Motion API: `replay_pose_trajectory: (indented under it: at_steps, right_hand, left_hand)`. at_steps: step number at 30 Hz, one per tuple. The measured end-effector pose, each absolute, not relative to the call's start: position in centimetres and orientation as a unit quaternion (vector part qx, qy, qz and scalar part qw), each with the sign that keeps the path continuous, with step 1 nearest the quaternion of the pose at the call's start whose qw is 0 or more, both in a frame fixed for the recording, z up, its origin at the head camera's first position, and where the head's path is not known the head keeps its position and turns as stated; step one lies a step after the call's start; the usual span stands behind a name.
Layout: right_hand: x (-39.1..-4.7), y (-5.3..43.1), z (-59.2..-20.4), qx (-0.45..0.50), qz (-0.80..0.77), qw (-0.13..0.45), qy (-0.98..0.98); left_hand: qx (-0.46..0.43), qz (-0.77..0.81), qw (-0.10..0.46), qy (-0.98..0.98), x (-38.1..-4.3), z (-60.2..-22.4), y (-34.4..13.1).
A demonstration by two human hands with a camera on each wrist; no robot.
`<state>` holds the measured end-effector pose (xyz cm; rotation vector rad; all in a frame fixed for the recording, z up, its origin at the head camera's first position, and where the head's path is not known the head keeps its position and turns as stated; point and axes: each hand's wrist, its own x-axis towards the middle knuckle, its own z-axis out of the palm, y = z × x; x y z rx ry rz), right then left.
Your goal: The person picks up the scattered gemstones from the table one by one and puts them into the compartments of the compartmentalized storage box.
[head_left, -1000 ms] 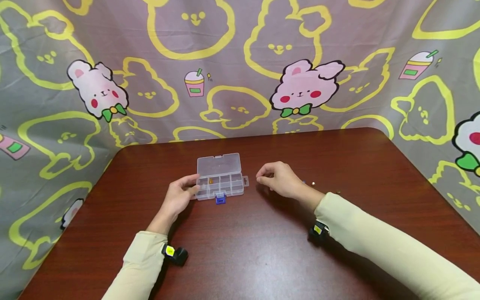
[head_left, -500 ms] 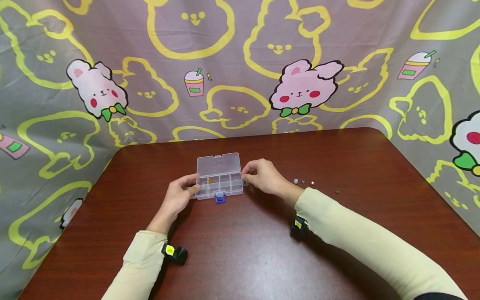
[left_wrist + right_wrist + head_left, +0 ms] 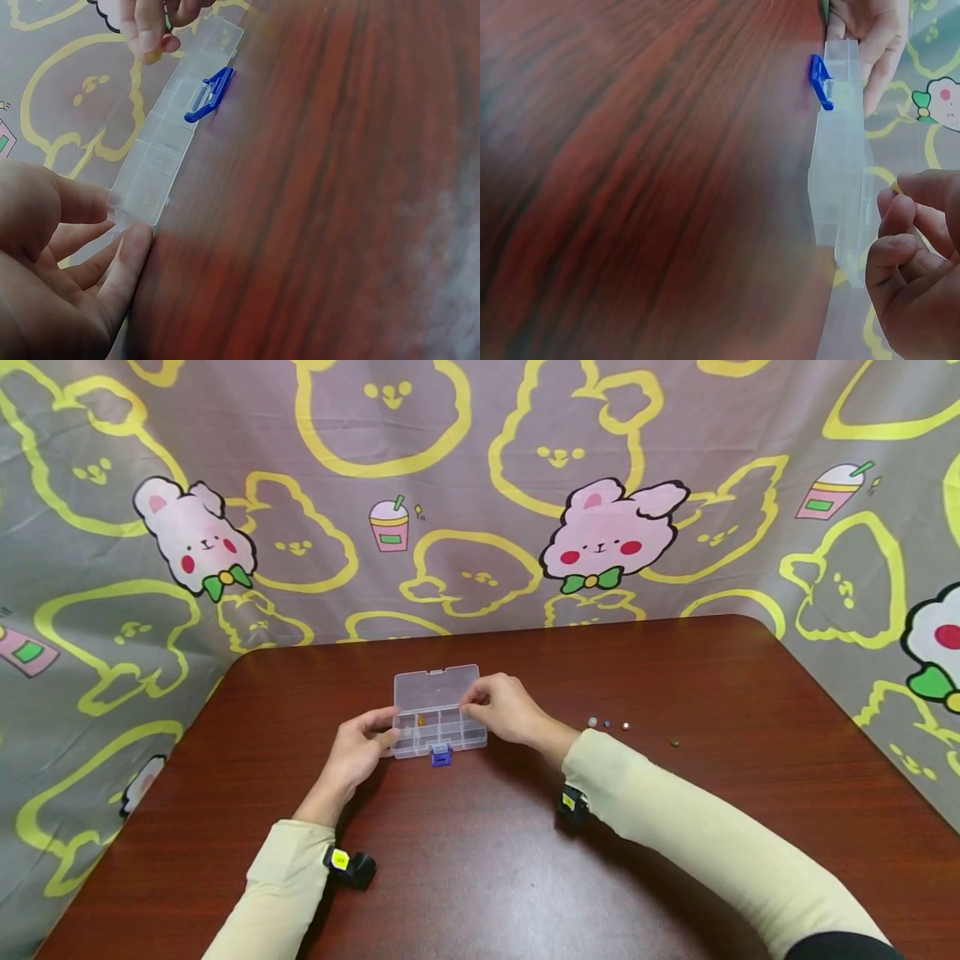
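A clear plastic compartment box (image 3: 451, 732) stands with its lid (image 3: 437, 688) raised and its blue latch (image 3: 441, 756) toward the person. My left hand (image 3: 356, 750) grips the box's left end between thumb and fingers. An orange-yellow bead (image 3: 422, 721) lies in a back-row compartment. Over the right part of the box, my right hand (image 3: 510, 706) pinches a small yellowish piece (image 3: 154, 56) between thumb and index finger, mostly covered by the fingertips. In the right wrist view the box (image 3: 838, 150) appears edge-on, with the right-hand fingers beside it.
Right of the box, several small beads lie on the brown table (image 3: 480, 860): a whitish bead (image 3: 592, 722), a blue bead (image 3: 607, 723), a white-and-brown bead (image 3: 626, 727) and a greenish bead (image 3: 675, 743). A patterned curtain (image 3: 465, 485) hangs behind the table.
My right hand has moved left from beside the box to over its right compartments, uncovering the beads on the table. The left hand and box stay nearly still.
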<state>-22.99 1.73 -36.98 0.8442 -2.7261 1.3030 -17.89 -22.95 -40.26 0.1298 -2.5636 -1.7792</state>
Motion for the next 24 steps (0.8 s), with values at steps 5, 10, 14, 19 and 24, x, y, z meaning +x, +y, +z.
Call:
replay_pose_trajectory:
  at_steps: [5, 10, 14, 19, 24]
  right_hand:
    - [-22.9, 0.8, -36.8, 0.269, 0.413, -0.001, -0.87]
    - [-23.0, 0.1, -36.7, 0.268, 0.411, -0.007, -0.871]
    - [-23.1, -0.4, -36.7, 0.268, 0.4, -0.002, -0.876]
    - [-23.2, -0.9, -36.6, 0.27, 0.394, -0.006, -0.879]
    - [-23.3, -1.1, -36.6, 0.265, 0.389, -0.009, -0.882]
  left_hand:
    - [0.042, -0.569, 0.009, -0.821, -17.8, -40.2, -22.9]
    - [0.041, -0.568, 0.011, -0.822, -17.9, -40.2, -22.9]
    - [0.041, -0.565, 0.013, -0.824, -17.9, -40.2, -22.9]
    - [0.042, -0.564, 0.012, -0.824, -17.9, -40.3, -23.0]
    - [0.044, -0.564, 0.014, -0.825, -18.0, -40.3, -22.9]
